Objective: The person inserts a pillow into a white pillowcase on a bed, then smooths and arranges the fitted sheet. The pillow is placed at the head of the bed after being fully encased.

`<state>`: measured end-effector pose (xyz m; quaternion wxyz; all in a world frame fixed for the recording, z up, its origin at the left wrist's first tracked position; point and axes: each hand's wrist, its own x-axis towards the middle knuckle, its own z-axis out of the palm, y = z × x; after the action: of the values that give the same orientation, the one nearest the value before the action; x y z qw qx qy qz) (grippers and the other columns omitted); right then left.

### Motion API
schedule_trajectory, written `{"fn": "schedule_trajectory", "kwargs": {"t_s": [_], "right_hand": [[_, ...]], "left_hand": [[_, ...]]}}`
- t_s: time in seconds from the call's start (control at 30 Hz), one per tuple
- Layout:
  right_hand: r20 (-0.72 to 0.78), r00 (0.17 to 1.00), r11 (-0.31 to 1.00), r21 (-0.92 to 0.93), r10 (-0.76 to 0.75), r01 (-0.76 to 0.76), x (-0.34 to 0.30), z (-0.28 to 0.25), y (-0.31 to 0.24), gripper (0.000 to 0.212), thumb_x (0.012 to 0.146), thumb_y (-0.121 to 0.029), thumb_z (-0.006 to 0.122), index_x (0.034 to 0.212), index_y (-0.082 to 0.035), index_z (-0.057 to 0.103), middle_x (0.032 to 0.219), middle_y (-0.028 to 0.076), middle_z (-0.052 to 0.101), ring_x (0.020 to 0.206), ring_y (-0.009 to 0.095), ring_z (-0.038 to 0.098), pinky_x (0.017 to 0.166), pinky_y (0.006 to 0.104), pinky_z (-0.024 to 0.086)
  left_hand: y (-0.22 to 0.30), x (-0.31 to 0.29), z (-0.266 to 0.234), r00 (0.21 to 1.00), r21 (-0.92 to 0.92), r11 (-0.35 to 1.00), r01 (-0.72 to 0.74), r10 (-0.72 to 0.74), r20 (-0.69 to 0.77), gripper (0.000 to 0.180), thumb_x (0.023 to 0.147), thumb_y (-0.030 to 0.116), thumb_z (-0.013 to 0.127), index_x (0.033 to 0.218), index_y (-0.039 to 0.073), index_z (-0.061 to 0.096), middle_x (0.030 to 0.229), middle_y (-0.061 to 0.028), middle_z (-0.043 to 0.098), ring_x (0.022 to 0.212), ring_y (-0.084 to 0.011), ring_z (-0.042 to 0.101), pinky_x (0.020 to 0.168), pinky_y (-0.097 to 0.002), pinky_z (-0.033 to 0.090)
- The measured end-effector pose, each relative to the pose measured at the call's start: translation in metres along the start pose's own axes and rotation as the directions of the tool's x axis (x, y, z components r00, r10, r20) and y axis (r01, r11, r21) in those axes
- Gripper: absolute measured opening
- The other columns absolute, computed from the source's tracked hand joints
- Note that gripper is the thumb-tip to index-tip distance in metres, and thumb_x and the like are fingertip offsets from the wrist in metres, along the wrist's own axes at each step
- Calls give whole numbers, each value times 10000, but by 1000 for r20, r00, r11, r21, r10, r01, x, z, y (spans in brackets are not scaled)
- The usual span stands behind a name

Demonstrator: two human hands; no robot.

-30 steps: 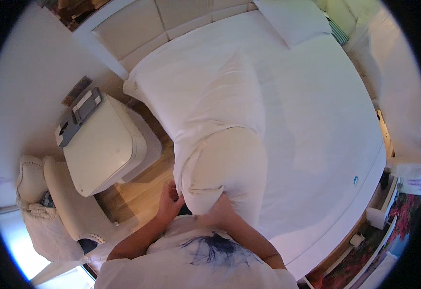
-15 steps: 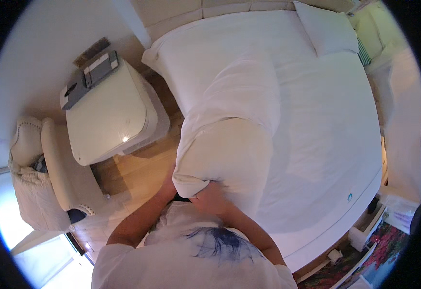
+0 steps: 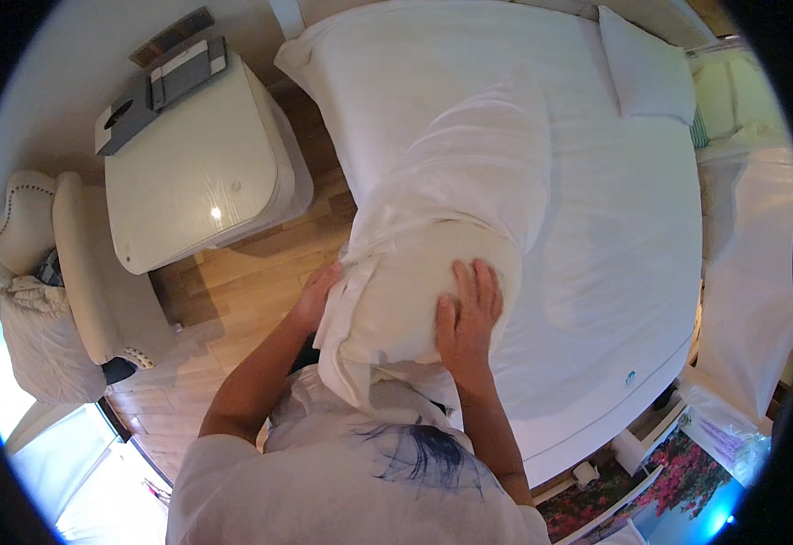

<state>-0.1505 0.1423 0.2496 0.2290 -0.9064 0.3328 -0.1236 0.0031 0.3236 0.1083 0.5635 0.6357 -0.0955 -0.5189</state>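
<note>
A cream pillow [image 3: 405, 300] lies at the near left side of the bed, its far part inside a white pillowcase [image 3: 478, 168]. The case's mouth crosses the pillow in a loose fold, and a flap of white cloth hangs down at the near left corner. My left hand [image 3: 320, 292] grips the left edge, where the pillowcase is bunched against the pillow; its fingertips are partly hidden. On the right part of the bare pillow lies my right hand [image 3: 471, 320], open, with the fingers laid over the surface and the thumb apart.
The pillow rests on a bed [image 3: 614, 236] with a white sheet. Another white pillow [image 3: 646, 68] lies at the far right. To the left stand a white bedside table [image 3: 192, 173] with a grey box [image 3: 187, 73] on it, and a cream armchair [image 3: 88, 272]. Wooden flooring [image 3: 233, 272] shows between.
My right hand has let go of the near edge and moved up and right onto the pillow. My left hand has moved up along the left edge. The near cloth now hangs loose.
</note>
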Motion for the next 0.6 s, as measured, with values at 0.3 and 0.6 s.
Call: {"fn": "schedule_trajectory", "kwargs": {"t_s": [0.3,0.6], "right_hand": [[283,937,954,273,-203,125,29,51,-3,514,789,-263,544,1262,-81,460,1361,185,337,1280,389,256,1042,518,157],[116,960,963,56,256,-264,-4,49,45,625,767,-313,577,1312,-65,398,1407,212,252,1315,393,193,1037,543,132]], "left_hand": [[25,92,-30,927,717,663,-216,369,-62,520,705,142,676,1144,104,400,1059,-140,512,1022,-298,522,801,-403,463],[83,98,-25,813,966,131,-224,571,112,415,686,62,616,1076,134,494,972,-88,521,843,-276,588,620,-402,510]]}}
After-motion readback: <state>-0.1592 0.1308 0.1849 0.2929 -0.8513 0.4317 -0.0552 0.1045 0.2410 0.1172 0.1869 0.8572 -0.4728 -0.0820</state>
